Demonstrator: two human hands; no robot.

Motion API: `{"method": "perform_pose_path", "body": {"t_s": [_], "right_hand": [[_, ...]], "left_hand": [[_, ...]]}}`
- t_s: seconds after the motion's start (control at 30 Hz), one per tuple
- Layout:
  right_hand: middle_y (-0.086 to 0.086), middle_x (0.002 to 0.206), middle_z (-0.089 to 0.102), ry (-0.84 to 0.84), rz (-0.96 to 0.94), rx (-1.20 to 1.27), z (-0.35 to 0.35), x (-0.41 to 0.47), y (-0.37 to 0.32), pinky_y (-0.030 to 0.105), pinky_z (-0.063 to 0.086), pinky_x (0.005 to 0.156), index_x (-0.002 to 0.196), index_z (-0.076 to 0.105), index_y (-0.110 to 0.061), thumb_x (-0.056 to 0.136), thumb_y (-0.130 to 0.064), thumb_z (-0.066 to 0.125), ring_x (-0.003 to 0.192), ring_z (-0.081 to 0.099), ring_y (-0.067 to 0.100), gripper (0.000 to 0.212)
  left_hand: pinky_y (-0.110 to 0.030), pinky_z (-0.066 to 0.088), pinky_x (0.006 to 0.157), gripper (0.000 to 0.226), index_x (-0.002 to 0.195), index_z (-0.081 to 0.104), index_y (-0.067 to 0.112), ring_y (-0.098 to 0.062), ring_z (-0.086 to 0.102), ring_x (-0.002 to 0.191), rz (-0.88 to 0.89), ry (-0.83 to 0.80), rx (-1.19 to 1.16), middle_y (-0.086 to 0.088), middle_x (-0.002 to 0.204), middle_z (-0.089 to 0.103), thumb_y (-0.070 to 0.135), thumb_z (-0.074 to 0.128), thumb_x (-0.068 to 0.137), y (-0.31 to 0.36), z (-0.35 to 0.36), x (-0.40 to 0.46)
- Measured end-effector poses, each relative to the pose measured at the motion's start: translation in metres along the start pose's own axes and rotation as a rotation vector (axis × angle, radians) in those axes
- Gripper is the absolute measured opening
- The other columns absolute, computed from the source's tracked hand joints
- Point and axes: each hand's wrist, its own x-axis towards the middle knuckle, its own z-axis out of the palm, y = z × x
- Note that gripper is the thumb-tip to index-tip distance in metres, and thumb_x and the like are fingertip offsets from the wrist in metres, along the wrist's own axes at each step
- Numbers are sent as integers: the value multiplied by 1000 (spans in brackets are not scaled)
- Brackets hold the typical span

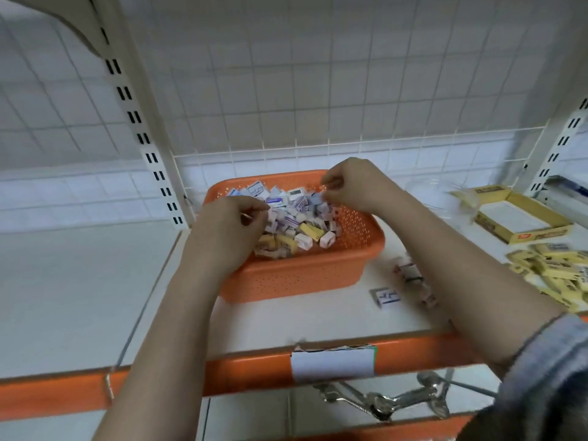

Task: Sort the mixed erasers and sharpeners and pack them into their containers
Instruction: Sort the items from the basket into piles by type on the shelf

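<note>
An orange perforated basket point(305, 275) stands on the white shelf and holds several small wrapped erasers point(296, 218), mostly white and purple with a few yellow ones. My left hand point(229, 230) hangs over the basket's left side, its curled fingers pinching a small eraser at the pile's edge. My right hand point(353, 186) is over the back right of the pile, thumb and fingers curled together on another small eraser. Blur and the hands hide the pinched pieces.
An open yellow box point(521, 218) sits at the right, with a heap of yellow erasers point(553, 268) in front of it. A few white erasers point(410, 275) and a single one point(386, 296) lie right of the basket. A clear container point(439, 192) stands behind them. Metal hooks point(381, 399) lie on the shelf below.
</note>
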Motion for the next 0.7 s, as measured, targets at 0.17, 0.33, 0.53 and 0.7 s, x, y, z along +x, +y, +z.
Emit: {"method": "perform_pose_path", "body": {"t_s": [0.17,0.33,0.53,0.7], "right_hand": [[4,123,63,-151,-123,-292,25,42,-11,37,50,88,122,62,-18,82,-6,61,107,58,22,42],[-3,120,58,-270,-380,-589,42,59,-11,39,53,82,118,62,-30,79,-3,60,105,59,22,47],[3,113,58,-236,-492,-682,47,67,-4,38,49,84,121,61,-30,86,-15,57,107,54,26,39],[6,115,62,-123,-297,-339,34,54,0,38,47,90,118,64,-20,85,-21,65,107,56,25,34]], "left_hand": [[-20,38,72,22,107,69,25,1,52,75,19,-50,15,17,82,56,23,56,90,-22,-9,8],[-21,40,73,23,110,68,25,-3,56,81,11,-53,20,9,93,65,22,56,90,-34,-12,10],[-22,45,74,22,109,68,27,-4,58,82,3,-65,48,10,94,65,25,56,90,-41,-13,16],[-16,40,65,24,109,69,24,-4,55,78,80,-109,128,5,99,68,21,54,91,-39,-15,32]]}}
